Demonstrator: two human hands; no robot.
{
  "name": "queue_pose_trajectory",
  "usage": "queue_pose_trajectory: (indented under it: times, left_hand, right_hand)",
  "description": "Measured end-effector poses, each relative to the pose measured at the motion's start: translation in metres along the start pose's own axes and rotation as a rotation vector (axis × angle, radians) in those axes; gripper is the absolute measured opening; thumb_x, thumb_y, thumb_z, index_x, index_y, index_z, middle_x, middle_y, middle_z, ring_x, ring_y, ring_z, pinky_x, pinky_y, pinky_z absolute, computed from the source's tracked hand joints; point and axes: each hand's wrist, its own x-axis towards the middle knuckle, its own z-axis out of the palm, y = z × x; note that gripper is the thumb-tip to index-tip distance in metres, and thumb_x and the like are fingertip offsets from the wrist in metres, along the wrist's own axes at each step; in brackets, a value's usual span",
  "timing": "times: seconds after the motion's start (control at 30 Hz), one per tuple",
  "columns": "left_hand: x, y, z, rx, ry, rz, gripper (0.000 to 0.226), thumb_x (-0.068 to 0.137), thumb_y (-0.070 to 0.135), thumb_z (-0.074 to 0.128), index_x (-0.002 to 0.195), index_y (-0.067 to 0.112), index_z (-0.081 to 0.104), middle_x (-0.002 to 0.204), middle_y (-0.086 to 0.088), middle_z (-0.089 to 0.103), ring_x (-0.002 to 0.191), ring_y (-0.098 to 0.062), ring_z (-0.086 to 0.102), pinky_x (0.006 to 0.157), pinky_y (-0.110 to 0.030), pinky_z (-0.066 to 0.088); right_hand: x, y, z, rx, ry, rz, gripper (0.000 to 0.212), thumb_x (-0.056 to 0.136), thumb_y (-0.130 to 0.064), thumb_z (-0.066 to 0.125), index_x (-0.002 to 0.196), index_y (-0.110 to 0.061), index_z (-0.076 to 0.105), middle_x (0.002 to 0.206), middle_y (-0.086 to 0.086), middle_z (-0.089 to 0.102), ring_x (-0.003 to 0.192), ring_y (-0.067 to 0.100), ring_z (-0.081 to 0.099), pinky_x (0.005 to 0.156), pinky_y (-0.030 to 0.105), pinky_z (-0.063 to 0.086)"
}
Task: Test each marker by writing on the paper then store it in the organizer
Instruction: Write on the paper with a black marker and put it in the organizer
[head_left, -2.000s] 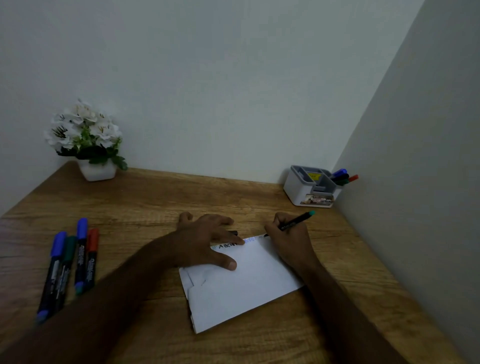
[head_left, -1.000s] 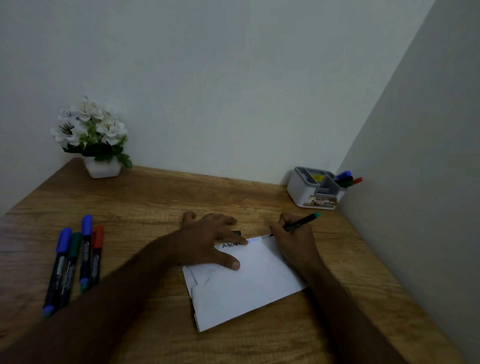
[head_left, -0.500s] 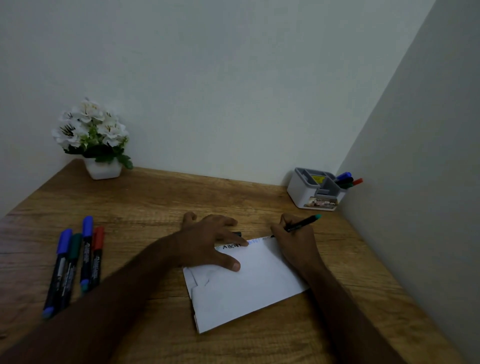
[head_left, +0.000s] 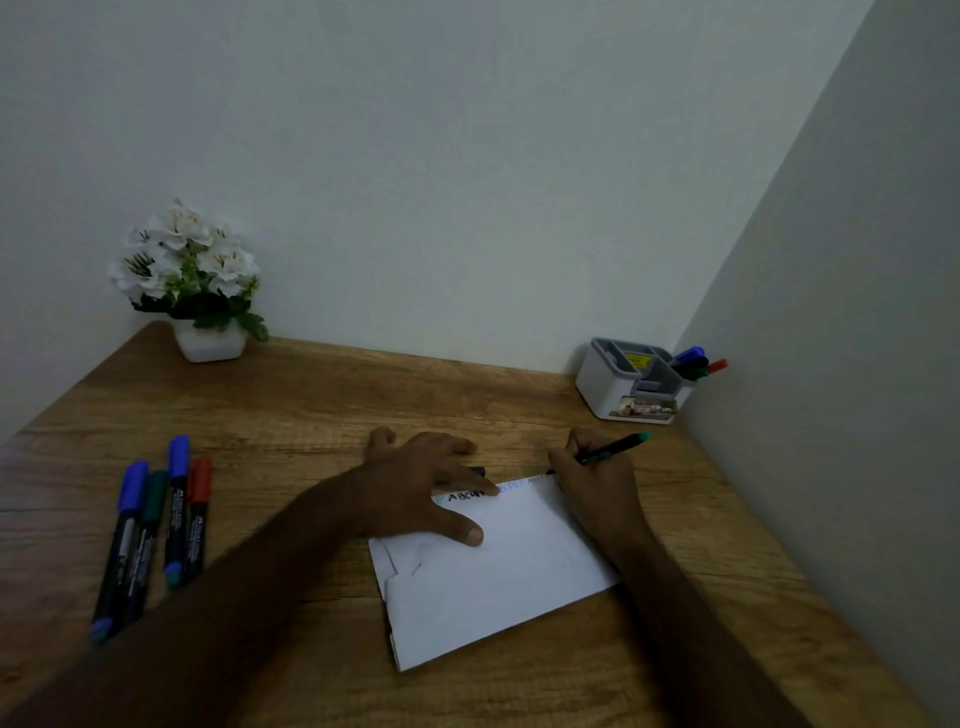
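Note:
A folded white paper (head_left: 498, 577) lies on the wooden desk (head_left: 322, 415), with black and blue letters along its far edge. My left hand (head_left: 421, 493) presses flat on the paper's far left part, fingers spread. My right hand (head_left: 597, 483) grips a black marker with a teal end (head_left: 615, 448), its tip touching the paper's far right corner. A dark cap (head_left: 477, 472) pokes out beyond my left fingers. Several capped markers (head_left: 156, 525) in blue, green and red lie side by side at the left. The white and grey organizer (head_left: 636, 384) stands in the far right corner.
Several markers (head_left: 696, 361) stick out of the organizer's right compartment, against the right wall. A white pot of white flowers (head_left: 192, 280) stands at the far left corner. Walls close off the desk at the back and right.
My right hand with the marker has crept slightly right along the paper's far edge, leaving faint new marks. My left hand stays pressed on the paper.

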Motion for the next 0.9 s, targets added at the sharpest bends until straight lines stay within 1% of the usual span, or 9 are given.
queue_pose_trajectory:
  times: [0.1, 0.13, 0.27, 0.4, 0.53, 0.6, 0.7, 0.8, 0.9]
  left_hand:
    - [-0.0005, 0.0009, -0.0002, -0.001, 0.006, 0.002, 0.058, 0.076, 0.075, 0.055, 0.131, 0.06, 0.043, 0.159, 0.017, 0.016, 0.146, -0.008, 0.007, 0.112, -0.059, -0.005]
    - [-0.0003, 0.0008, 0.0, 0.0, 0.008, 0.005, 0.058, 0.076, 0.076, 0.054, 0.131, 0.061, 0.042, 0.159, 0.016, 0.017, 0.146, -0.008, 0.007, 0.112, -0.059, -0.004]
    - [0.0006, -0.0006, 0.001, 0.003, 0.003, -0.001, 0.059, 0.075, 0.077, 0.054, 0.13, 0.062, 0.042, 0.159, 0.017, 0.017, 0.146, -0.009, 0.008, 0.112, -0.06, -0.004]
    - [0.0006, -0.0002, 0.0004, -0.002, -0.002, 0.0, 0.059, 0.075, 0.076, 0.055, 0.13, 0.061, 0.043, 0.159, 0.017, 0.016, 0.146, -0.008, 0.007, 0.111, -0.061, -0.005]
    - [0.0002, 0.0003, -0.0004, 0.011, -0.013, 0.003, 0.059, 0.076, 0.076, 0.054, 0.132, 0.059, 0.042, 0.159, 0.016, 0.016, 0.147, -0.009, 0.007, 0.112, -0.061, -0.005]
    - [0.0002, 0.0003, -0.0006, 0.014, -0.014, 0.003, 0.059, 0.076, 0.075, 0.054, 0.132, 0.06, 0.042, 0.159, 0.016, 0.015, 0.147, -0.009, 0.006, 0.112, -0.062, -0.005]
    - [0.0003, -0.0001, -0.0001, 0.001, -0.011, 0.0, 0.059, 0.076, 0.076, 0.054, 0.131, 0.06, 0.042, 0.159, 0.016, 0.016, 0.147, -0.008, 0.007, 0.111, -0.062, -0.005]
    - [0.0008, -0.0003, 0.0003, 0.001, -0.002, 0.0, 0.058, 0.075, 0.077, 0.054, 0.13, 0.062, 0.042, 0.159, 0.017, 0.016, 0.147, -0.009, 0.007, 0.111, -0.062, -0.005]
    - [-0.0003, 0.0001, -0.0005, 0.005, -0.002, 0.0, 0.059, 0.076, 0.075, 0.054, 0.132, 0.059, 0.042, 0.159, 0.017, 0.016, 0.147, -0.009, 0.007, 0.112, -0.061, -0.004]
  right_hand:
    - [-0.0003, -0.0001, -0.0021, 0.011, -0.013, 0.01, 0.031, 0.082, 0.002, 0.063, 0.058, -0.001, 0.045, 0.054, 0.006, 0.044, 0.051, 0.007, 0.041, 0.05, 0.014, 0.036]
    - [-0.0002, 0.0008, -0.0021, 0.009, -0.026, 0.016, 0.031, 0.082, 0.001, 0.063, 0.058, -0.002, 0.044, 0.054, 0.007, 0.043, 0.051, 0.008, 0.041, 0.05, 0.015, 0.036]
    - [0.001, 0.0034, 0.0002, -0.009, -0.009, 0.016, 0.03, 0.082, 0.001, 0.064, 0.064, 0.01, 0.043, 0.057, 0.012, 0.044, 0.054, 0.012, 0.041, 0.05, 0.02, 0.036]
    - [0.0007, 0.0021, -0.0014, 0.03, 0.016, 0.027, 0.028, 0.083, 0.002, 0.064, 0.064, 0.01, 0.044, 0.058, 0.013, 0.046, 0.053, 0.011, 0.043, 0.051, 0.015, 0.038]
    - [0.0005, 0.002, -0.0009, 0.038, -0.008, 0.034, 0.029, 0.083, 0.003, 0.063, 0.062, 0.009, 0.043, 0.058, 0.011, 0.045, 0.054, 0.012, 0.042, 0.051, 0.016, 0.037]
    - [0.0, 0.0016, -0.0003, 0.029, -0.023, 0.032, 0.03, 0.082, 0.003, 0.063, 0.059, 0.004, 0.045, 0.057, 0.01, 0.046, 0.054, 0.01, 0.043, 0.051, 0.018, 0.038]
    - [-0.0006, 0.0001, -0.0002, 0.029, -0.038, 0.042, 0.032, 0.083, 0.002, 0.063, 0.057, -0.007, 0.046, 0.055, 0.006, 0.043, 0.052, 0.008, 0.042, 0.05, 0.016, 0.037]
    - [-0.0008, -0.001, -0.0009, 0.055, -0.022, 0.068, 0.034, 0.083, 0.003, 0.062, 0.057, -0.009, 0.044, 0.051, 0.001, 0.041, 0.049, 0.005, 0.04, 0.049, 0.016, 0.036]
    - [-0.0008, -0.0016, -0.0049, 0.142, 0.016, 0.088, 0.034, 0.083, 0.006, 0.058, 0.058, -0.011, 0.043, 0.052, 0.001, 0.043, 0.05, 0.008, 0.043, 0.05, 0.022, 0.04]
